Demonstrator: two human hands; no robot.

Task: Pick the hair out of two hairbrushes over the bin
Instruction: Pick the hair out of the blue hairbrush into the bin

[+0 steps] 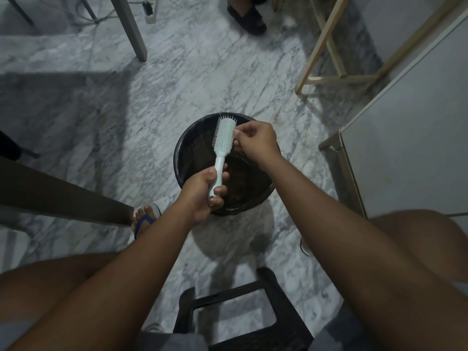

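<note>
The person sits with a black bin (178, 158) on the floor between their feet. The left hand (202, 196) grips the handle of a pale green hairbrush (225, 134), fingers wrapped tight round it. The brush head is up over the far rim of the bin, and the handle points back to the near rim. The right hand (255, 141) is at the right side of the brush head, with its fingertips pinched together at the bristles. It may be pulling at a bit of hair, but hair is too thin to see from here.

So I think the job is in the middle of the first brush. There is brown stuff down in the bin, but I cannot tell what it is. No second brush is in sight, so that one looks like it is left to do.

Around them are a black stool (278, 295) under the person, a table leg (131, 29), a wooden frame (326, 46) and a white cabinet (405, 122). Another person's foot (247, 16) is far off. Nothing is between the hands and the bin.
</note>
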